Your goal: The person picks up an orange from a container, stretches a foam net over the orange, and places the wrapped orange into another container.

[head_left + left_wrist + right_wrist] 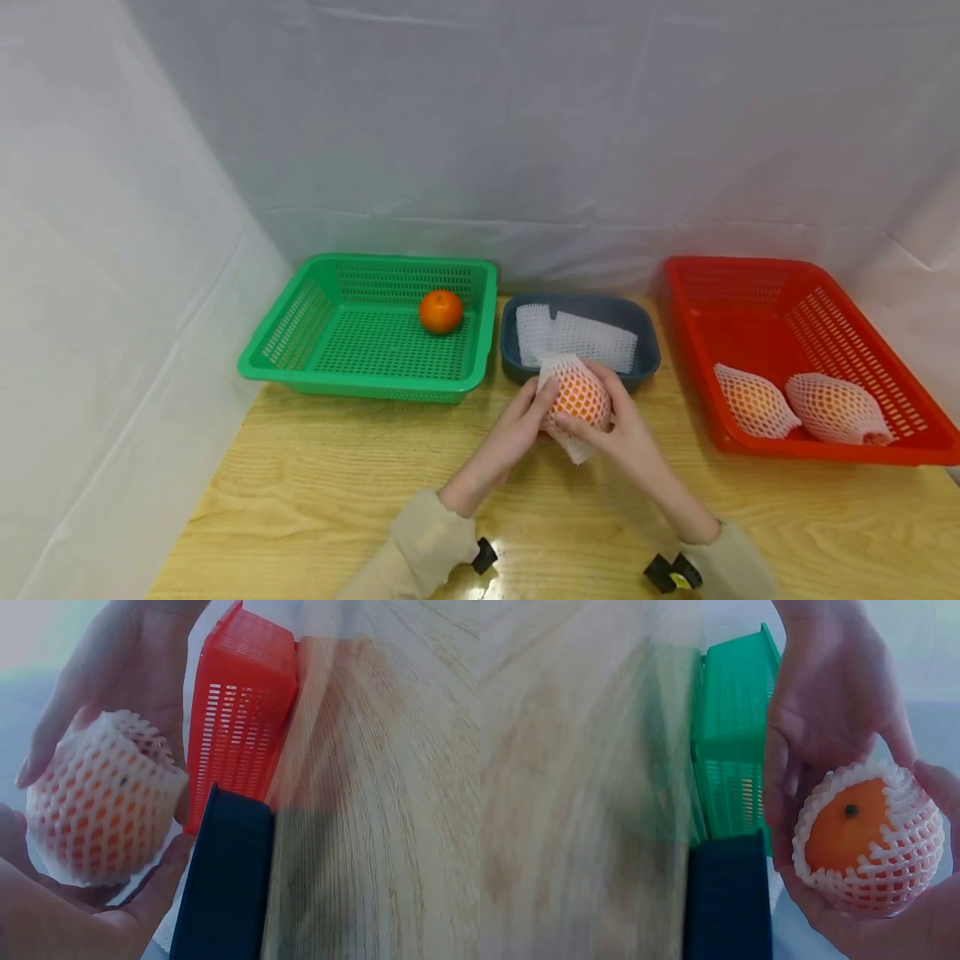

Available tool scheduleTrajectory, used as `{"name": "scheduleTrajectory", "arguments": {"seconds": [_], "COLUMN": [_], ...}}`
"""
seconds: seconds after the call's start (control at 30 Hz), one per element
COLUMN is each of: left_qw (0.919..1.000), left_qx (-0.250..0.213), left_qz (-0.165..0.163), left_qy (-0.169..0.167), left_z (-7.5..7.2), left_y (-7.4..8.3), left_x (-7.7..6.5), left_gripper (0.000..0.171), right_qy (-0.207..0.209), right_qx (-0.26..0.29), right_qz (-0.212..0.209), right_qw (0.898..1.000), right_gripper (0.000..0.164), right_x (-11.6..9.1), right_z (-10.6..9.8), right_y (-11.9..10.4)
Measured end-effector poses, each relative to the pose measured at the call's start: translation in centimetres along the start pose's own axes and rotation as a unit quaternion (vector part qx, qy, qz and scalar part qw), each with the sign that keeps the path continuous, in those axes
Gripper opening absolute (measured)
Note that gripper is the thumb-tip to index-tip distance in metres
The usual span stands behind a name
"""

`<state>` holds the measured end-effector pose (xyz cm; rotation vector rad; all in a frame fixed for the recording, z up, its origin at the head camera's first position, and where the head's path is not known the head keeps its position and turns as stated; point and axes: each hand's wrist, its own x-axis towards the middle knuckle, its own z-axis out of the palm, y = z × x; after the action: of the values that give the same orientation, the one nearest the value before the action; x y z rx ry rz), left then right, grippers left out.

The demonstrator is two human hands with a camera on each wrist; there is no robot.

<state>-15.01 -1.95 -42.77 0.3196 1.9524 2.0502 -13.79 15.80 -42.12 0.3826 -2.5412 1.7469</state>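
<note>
We'd L hand & R hand round netted orange, nr blue tub; prob. firm, net soft; sides held best.

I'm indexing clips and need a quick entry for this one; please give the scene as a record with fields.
Left hand: holds netted orange
Right hand: grips the same fruit, opposite side
Coverage: stem end bare in right wrist view
Green basket: one bare orange
Blue tray: white foam nets
Red basket: two netted fruits
Surface: wooden table
</note>
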Motion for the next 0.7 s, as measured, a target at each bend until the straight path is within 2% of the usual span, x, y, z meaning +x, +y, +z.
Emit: {"name": "scheduleTrajectory", "arguments": {"seconds": [0.13, 0.23, 0.47, 0.7], "left_qw": [0.9995, 0.9984, 0.9938, 0.9903], "left_qx": [0.005, 0.011, 0.051, 0.078], "left_qz": [0.028, 0.050, 0.093, 0.107], "left_qy": [0.013, 0.026, 0.033, 0.042], "left_z": [-0.2, -0.5, -2.2, -4.4], "left_y": [0.1, 0.4, 1.8, 4.2], "left_x": [0.2, 0.4, 0.2, -0.2], "left_gripper": [0.048, 0.044, 0.028, 0.024], "right_qy": [0.008, 0.023, 0.084, 0.105], "right_qx": [-0.010, -0.020, -0.049, -0.115], "right_qz": [0.003, 0.008, 0.006, 0.062], "right_qw": [1.000, 0.999, 0.995, 0.986], "right_gripper": [0.077, 0.077, 0.076, 0.086], "right_x": [0.2, 0.4, 1.1, 1.3], "right_z": [-1.5, -3.4, -9.6, -15.6], "right_y": [-0.4, -0.9, -1.6, -0.5]}}
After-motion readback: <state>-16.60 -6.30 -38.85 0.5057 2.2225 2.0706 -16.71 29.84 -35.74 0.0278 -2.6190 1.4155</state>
